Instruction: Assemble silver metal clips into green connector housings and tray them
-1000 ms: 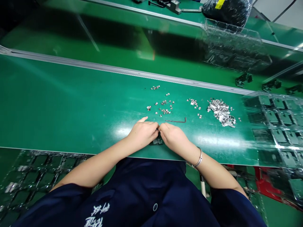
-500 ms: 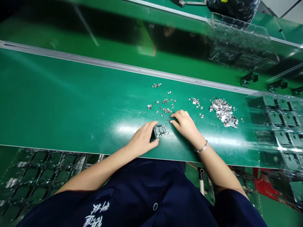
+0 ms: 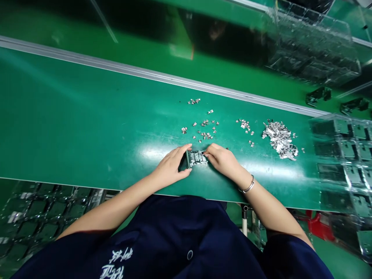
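My left hand (image 3: 171, 166) grips the left end of a small grey, ribbed component (image 3: 196, 158) that rests on the green belt (image 3: 87, 128) near its front edge. My right hand (image 3: 223, 161) is closed in a pinch at the component's right end. What its fingertips hold is hidden. A silver bracelet (image 3: 247, 188) is on my right wrist. Small loose metal pieces (image 3: 205, 130) lie scattered just beyond both hands.
A larger heap of shiny metal parts (image 3: 280, 135) lies to the right. Clear plastic trays (image 3: 343, 155) with dark parts stand at the right edge, and more trays (image 3: 43, 217) sit below the belt at the left. A metal rail (image 3: 145, 73) bounds the far side.
My right hand reached out to the thin hex key on the belt, then came back to the component. The key no longer shows on the belt. My left hand kept its hold.
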`<state>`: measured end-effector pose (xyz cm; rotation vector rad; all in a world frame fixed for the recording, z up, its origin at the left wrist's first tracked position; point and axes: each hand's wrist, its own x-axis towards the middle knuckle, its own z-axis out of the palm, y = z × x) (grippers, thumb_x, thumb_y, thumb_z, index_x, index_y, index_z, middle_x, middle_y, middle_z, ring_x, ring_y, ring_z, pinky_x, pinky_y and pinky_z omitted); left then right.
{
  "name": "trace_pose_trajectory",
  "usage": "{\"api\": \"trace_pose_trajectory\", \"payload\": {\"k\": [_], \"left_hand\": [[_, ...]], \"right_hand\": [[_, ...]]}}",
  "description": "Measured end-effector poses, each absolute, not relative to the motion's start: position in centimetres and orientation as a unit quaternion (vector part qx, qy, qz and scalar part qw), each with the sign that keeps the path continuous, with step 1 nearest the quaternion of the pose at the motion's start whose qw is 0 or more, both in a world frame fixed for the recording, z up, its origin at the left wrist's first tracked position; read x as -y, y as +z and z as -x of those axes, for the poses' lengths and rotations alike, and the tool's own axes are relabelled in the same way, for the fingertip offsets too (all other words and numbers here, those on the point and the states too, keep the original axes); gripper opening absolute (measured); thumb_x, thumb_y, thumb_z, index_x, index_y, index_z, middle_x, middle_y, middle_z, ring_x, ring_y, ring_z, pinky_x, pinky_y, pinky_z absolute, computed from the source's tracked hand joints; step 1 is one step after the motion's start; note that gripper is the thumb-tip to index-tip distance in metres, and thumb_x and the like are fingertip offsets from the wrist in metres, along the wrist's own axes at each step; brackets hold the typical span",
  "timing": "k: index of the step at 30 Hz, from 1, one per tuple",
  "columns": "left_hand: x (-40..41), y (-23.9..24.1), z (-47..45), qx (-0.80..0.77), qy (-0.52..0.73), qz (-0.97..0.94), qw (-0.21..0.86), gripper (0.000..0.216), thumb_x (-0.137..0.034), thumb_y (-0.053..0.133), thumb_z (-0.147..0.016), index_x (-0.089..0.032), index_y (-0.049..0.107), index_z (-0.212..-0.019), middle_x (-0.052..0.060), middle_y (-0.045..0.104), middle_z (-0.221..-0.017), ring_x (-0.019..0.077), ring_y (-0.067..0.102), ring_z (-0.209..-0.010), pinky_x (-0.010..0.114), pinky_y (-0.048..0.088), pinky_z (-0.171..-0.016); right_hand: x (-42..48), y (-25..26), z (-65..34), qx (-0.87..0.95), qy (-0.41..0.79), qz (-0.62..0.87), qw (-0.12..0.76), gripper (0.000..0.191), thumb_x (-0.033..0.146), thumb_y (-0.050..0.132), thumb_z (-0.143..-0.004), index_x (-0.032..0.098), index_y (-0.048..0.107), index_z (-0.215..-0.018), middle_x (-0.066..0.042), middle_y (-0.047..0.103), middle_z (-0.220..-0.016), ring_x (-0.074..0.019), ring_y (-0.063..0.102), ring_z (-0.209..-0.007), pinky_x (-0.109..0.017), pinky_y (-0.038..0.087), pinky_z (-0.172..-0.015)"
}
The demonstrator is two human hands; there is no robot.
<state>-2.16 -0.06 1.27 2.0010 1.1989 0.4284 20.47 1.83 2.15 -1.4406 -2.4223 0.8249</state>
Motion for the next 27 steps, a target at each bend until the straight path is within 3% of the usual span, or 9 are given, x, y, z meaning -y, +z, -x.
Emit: {"api": "trace_pose_trajectory", "payload": {"k": [3,9,19,23,27], "left_hand": [[0.1,1.2,2.3,-0.466,0.169,-0.785,0.373,0.072,-0.022,0.060,-0.078,-0.026,0.024,-0.140,0.010,0.051,-0.133,0.0278,0.050,-0.122,0.044,0.043,-0.100],[0.1,1.0,2.4,-0.459,0.167,-0.791,0.368,0.071,-0.024,0.060,-0.079,-0.024,0.024,-0.140,0.011,0.051,-0.133,0.0276,0.049,-0.122,0.044,0.042,-0.100],[0.0,1.5,2.3,-0.463,0.160,-0.785,0.380,0.068,-0.023,0.059,-0.079,-0.023,0.027,-0.139,0.011,0.052,-0.132,0.0277,0.050,-0.121,0.043,0.044,-0.099],[0.1,1.7,2.2,-0.470,0.149,-0.778,0.389,0.067,-0.023,0.058,-0.080,-0.023,0.026,-0.139,0.011,0.050,-0.134,0.0284,0.049,-0.122,0.045,0.045,-0.099],[0.0,1.8,2.3,-0.476,0.160,-0.773,0.387,0.064,-0.023,0.059,-0.079,-0.023,0.030,-0.136,0.010,0.051,-0.133,0.0282,0.051,-0.121,0.044,0.047,-0.098]], "right_hand": [[-2.3,2.7,-20.5,0.810,0.288,0.507,0.063,0.012,0.013,0.048,-0.092,0.019,0.058,-0.087,-0.003,0.059,-0.085,-0.0147,0.055,-0.072,-0.023,0.035,-0.058],[-2.9,3.0,-22.1,0.795,0.408,0.441,0.081,0.014,0.013,0.051,-0.091,0.021,0.062,-0.093,0.000,0.063,-0.093,-0.0124,0.058,-0.078,-0.022,0.039,-0.067],[-3.2,3.8,-21.2,0.803,0.384,0.456,0.017,0.016,0.006,0.051,-0.087,0.019,0.057,-0.080,0.001,0.058,-0.081,-0.0122,0.052,-0.068,-0.022,0.033,-0.061],[-3.5,3.7,-21.5,0.797,0.431,0.423,0.033,0.013,0.010,0.051,-0.090,0.020,0.059,-0.087,0.001,0.060,-0.087,-0.0114,0.054,-0.073,-0.021,0.035,-0.064],[-2.9,3.3,-21.6,0.819,0.357,0.449,0.021,0.012,0.011,0.052,-0.089,0.019,0.061,-0.087,-0.002,0.060,-0.086,-0.0146,0.056,-0.076,-0.023,0.037,-0.063]]}}
